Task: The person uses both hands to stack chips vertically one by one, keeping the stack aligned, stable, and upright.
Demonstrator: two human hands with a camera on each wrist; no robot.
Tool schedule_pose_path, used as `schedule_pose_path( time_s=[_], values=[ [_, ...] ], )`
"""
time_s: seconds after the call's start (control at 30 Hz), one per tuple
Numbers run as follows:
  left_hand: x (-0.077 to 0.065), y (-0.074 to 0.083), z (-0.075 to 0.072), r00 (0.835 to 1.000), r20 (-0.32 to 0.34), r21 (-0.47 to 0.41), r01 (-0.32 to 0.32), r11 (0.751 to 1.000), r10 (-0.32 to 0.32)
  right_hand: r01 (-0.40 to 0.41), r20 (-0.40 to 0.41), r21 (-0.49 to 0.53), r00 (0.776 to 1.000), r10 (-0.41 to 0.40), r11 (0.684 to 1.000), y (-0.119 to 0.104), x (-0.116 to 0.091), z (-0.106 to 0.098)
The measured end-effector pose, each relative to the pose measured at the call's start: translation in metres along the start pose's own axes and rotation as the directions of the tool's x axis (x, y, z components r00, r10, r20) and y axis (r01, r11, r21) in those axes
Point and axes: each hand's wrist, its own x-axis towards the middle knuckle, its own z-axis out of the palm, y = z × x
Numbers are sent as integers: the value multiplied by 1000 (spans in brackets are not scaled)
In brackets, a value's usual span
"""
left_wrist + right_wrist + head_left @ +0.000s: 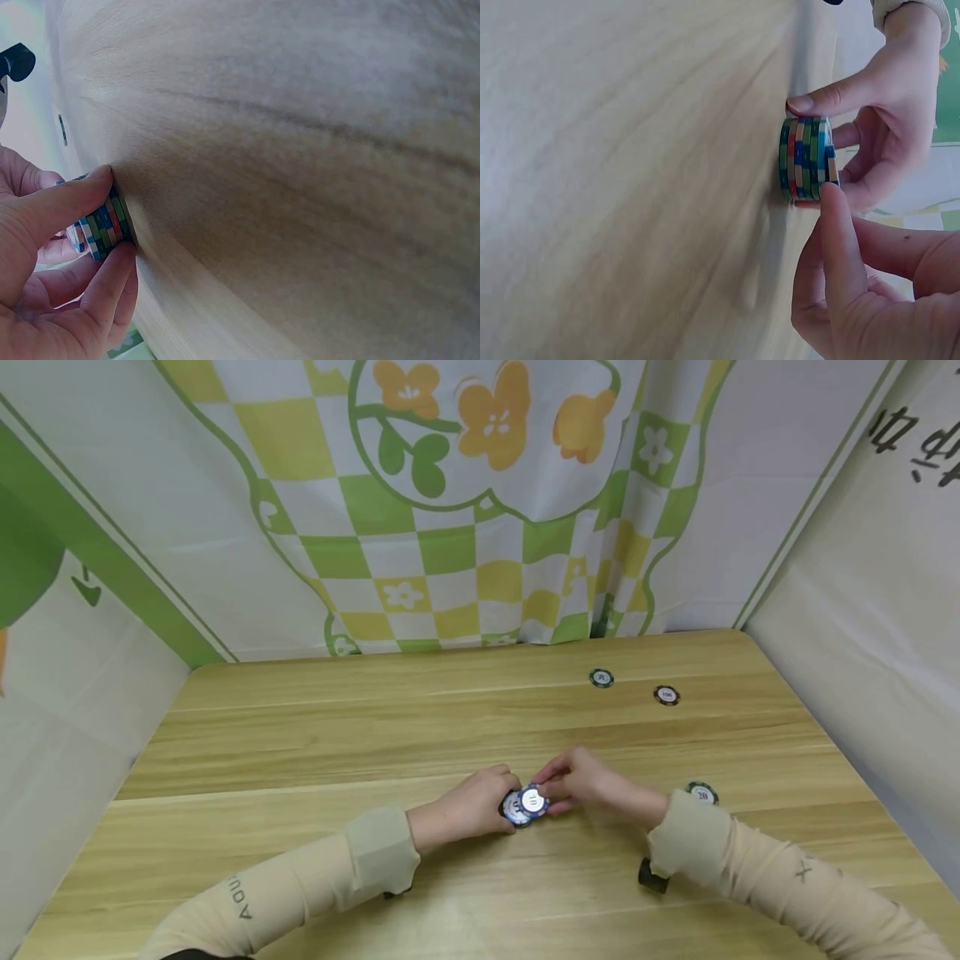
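A short, round stack of poker chips (802, 159) stands on the light wood-grain bench (315, 727), its edge banded in green, blue, red and cream. On top, shifted off-centre, sits a round blue-rimmed chip with a white middle marked 10 (532, 801). The left hand (476, 802) curls thumb and fingers round the stack's sides; the right hand (583, 781) pinches the blue-rimmed chip by its edge.

The blue-rimmed chip partly covers the face of the white-centred chip below, and fingers mask parts of the stack in every view, so its chips cannot be surely counted. Near the right forearm, a green-rimmed chip marked 20 (702, 792) is partly covered by the beige sleeve (693, 839). Farther back lie a dark-rimmed chip marked 100 (667, 695) and a small green-rimmed chip (602, 678), whose number is too small to read.
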Motion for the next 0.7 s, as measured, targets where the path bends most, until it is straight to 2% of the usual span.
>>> schedule_pose_path(
  time_s=[0.37,0.7],
  values=[
    [0,1,-2,1000,13,11,12,1000,-12,0,-30,7,1000,1,1000,1,3,10],
    [0,3,-3,999,33,16,16,1000,-16,14,-34,59,999,-12,998,6,7,16]
  ],
)
